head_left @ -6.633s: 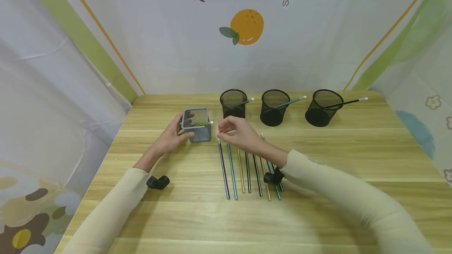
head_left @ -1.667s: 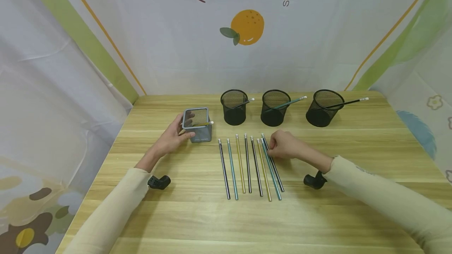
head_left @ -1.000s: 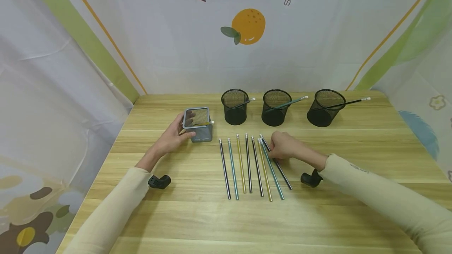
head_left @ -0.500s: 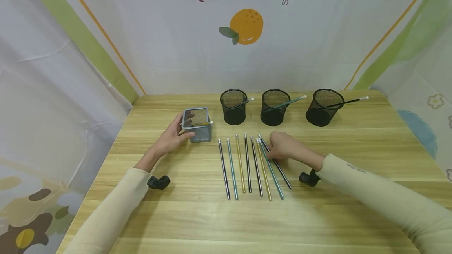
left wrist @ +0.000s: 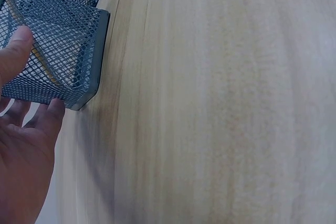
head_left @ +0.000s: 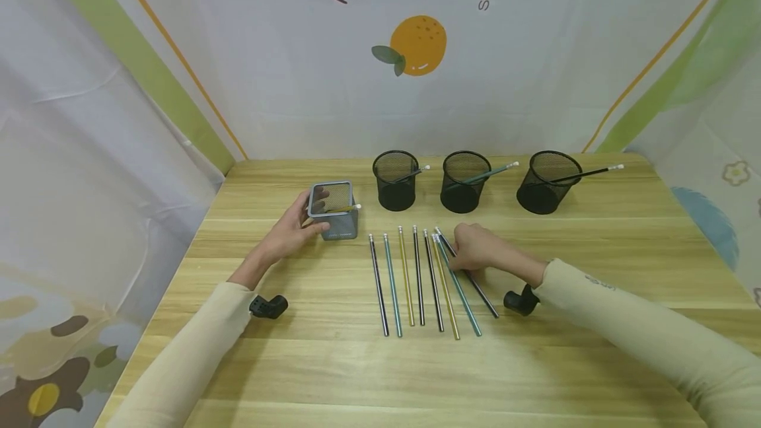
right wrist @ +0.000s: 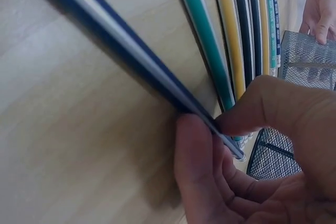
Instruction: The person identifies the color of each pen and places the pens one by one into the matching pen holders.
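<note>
My left hand grips a grey square mesh pen holder from its left side, thumb on the front; a yellow pencil leans inside it. Among several pencils laid side by side on the table, the rightmost is a dark blue pencil. My right hand pinches that pencil near its eraser end, between thumb and fingers, as the right wrist view shows. It lies slanted, its near end fanned out to the right. Just left of it lie a teal pencil and a yellow pencil.
Along the back stand three round black mesh cups: the left cup, the middle cup and the right cup, each with one pencil leaning out. A printed curtain hangs behind the wooden table.
My right hand has gone from beside the grey holder to the rightmost pencil. The near ends of that dark blue pencil and the teal one have swung right. The left hand has stayed put.
</note>
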The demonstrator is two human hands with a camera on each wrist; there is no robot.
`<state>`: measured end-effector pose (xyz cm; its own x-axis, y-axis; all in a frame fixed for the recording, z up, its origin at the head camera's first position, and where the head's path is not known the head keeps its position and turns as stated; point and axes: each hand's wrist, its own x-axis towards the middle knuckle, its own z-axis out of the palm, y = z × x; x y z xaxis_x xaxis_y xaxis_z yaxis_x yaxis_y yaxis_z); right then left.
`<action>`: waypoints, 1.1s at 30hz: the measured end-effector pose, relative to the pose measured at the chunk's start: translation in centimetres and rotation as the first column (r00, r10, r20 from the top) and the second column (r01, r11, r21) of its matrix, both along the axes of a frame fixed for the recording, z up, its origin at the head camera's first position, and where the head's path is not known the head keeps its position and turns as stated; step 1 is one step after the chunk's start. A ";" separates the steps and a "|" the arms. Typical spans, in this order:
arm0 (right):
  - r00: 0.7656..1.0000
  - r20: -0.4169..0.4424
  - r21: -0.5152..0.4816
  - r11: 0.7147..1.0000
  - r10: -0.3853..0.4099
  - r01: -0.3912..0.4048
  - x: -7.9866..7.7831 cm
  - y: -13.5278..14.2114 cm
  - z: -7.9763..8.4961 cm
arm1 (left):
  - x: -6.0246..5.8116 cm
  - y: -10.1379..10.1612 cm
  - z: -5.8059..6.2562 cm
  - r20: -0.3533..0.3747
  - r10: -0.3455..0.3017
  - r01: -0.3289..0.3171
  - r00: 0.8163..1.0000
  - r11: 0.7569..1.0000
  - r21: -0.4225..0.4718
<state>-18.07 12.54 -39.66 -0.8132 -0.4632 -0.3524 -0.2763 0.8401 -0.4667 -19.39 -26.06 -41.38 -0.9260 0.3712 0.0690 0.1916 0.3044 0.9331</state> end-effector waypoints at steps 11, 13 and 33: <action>0.999 0.025 -0.069 0.997 0.036 -0.035 0.1 0.7 0.6 | 0.1 0.1 0.1 0.003 0.007 -0.007 1.000 1.000 -0.003; 0.999 0.017 -0.083 0.996 0.045 -0.044 0.1 0.8 0.9 | 0.1 0.0 0.1 0.003 0.007 -0.007 1.000 1.000 -0.001; 0.997 0.074 -0.260 0.966 0.011 0.009 0.0 2.0 1.9 | 0.1 0.2 0.2 0.006 0.007 -0.007 1.000 1.000 -0.011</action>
